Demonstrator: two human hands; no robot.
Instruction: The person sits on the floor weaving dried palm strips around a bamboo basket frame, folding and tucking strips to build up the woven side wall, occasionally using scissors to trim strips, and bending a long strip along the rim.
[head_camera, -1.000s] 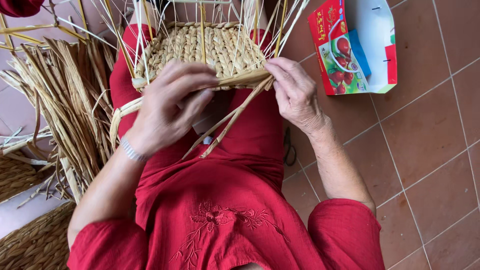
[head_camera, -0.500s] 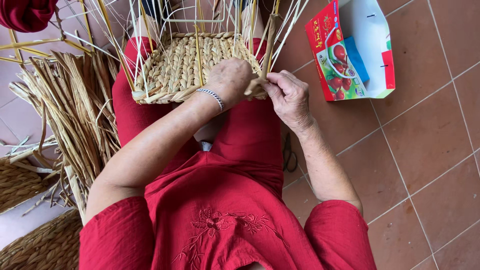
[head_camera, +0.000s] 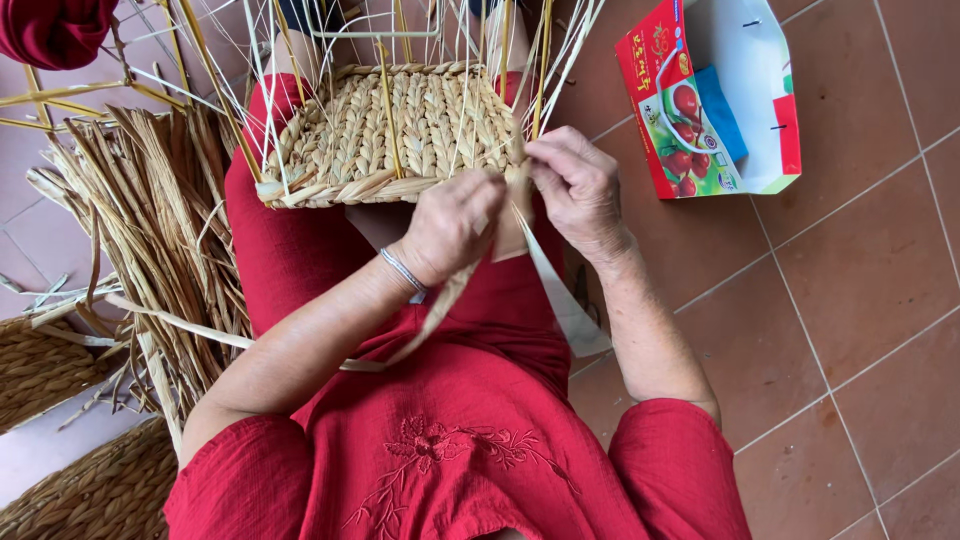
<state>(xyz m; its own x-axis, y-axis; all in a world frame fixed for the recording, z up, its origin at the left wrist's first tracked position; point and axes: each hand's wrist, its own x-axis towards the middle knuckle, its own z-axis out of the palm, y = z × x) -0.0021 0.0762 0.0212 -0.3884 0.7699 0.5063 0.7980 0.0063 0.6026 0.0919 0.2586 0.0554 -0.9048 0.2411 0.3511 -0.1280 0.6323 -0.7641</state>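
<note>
A half-woven straw basket (head_camera: 400, 130) was held on the lap of a person dressed in red, at about 12 o'clock from the two hands, with thin upright stakes (head_camera: 385, 95) rising from its plaited panel toward the top of the view. The left hand (head_camera: 450, 225) was seen at the basket's lower right corner, its fingers clenched around a flat straw strand (head_camera: 440, 300) that trailed down toward 7 o'clock across the red dress (head_camera: 450, 450). A silver bracelet (head_camera: 403, 270) was worn on that wrist. The right hand (head_camera: 575, 185) was placed just beside the left, at 2 o'clock from it, with its fingers pinched on the weave at the basket's edge, where a pale, wider strip (head_camera: 560, 300) hung down toward 5 o'clock. The two hands were touching or nearly so; which could not be told.

A loose bundle of dried straw (head_camera: 150, 220) lay on the floor at 9 o'clock from the hands. Finished woven pieces (head_camera: 60, 370) were seen at 8 o'clock, near the lower left corner. A red and white paper bag (head_camera: 740, 120) printed with fruit lay on the brown tiled floor (head_camera: 860, 330) at 2 o'clock, well apart from the basket
</note>
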